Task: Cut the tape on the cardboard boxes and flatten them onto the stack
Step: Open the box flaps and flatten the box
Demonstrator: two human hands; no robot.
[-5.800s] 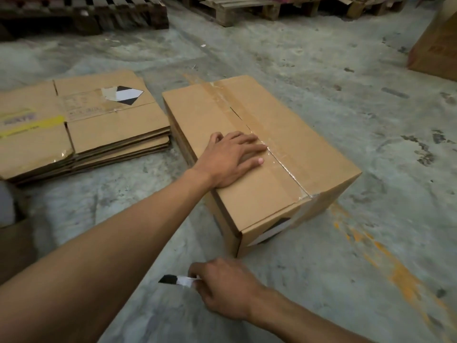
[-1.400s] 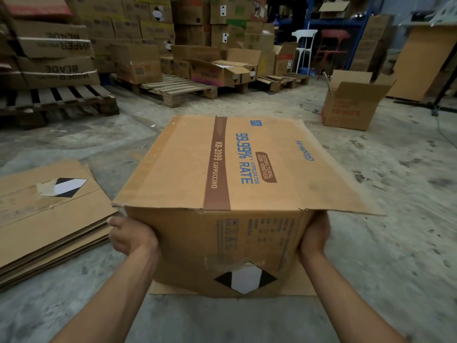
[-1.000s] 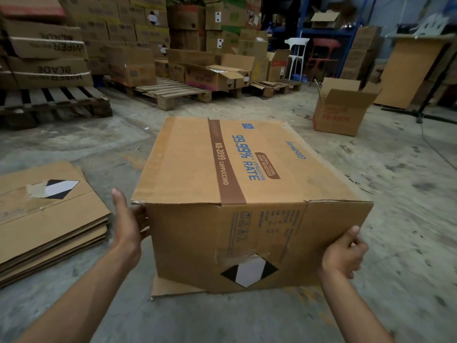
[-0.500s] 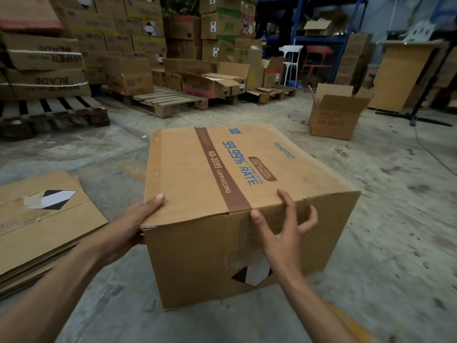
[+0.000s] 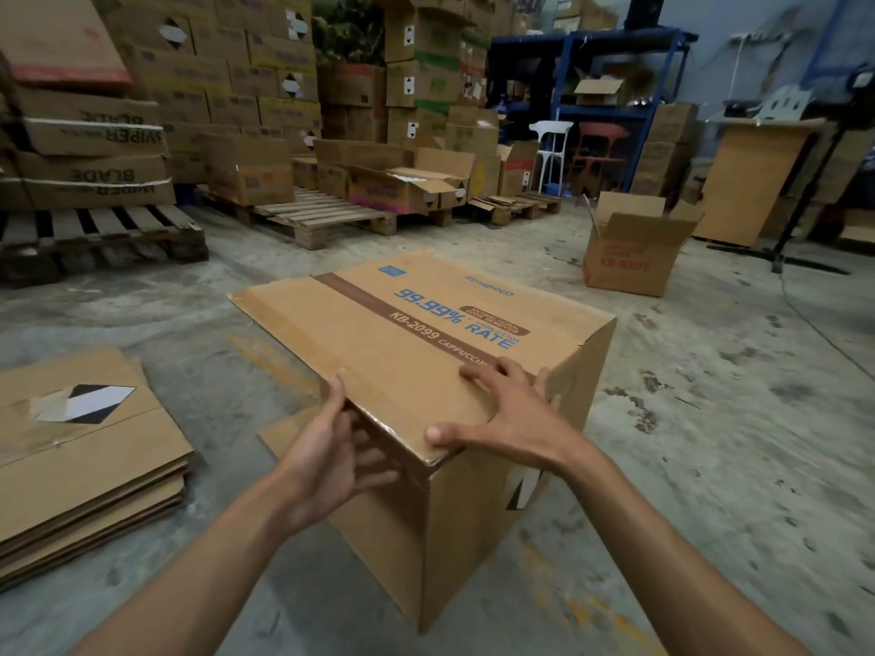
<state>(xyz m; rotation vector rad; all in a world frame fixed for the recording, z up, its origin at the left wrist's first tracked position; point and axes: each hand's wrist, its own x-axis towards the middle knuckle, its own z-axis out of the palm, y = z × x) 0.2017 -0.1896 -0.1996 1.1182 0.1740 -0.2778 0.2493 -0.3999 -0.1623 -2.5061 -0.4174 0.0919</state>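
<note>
Concrete floor (image 5: 710,442) spreads under me, pallets behind. Before me stands the cardboard box (image 5: 426,352), the flattened stack (image 5: 90,456) well to its left. My left hand (image 5: 326,452) lies open-fingered against its near side; my right hand (image 5: 511,414) spreads flat on top, thumb pressing the corner.

We are in a warehouse or storeroom. Stacked cardboard cartons (image 5: 227,87) rise high along the back, some on wooden pallets (image 5: 326,220). Blue metal shelving (image 5: 592,45) holds more boxes. The bare concrete floor (image 5: 734,395) is stained, and a pile of flattened cardboard (image 5: 85,461) lies on it.
</note>
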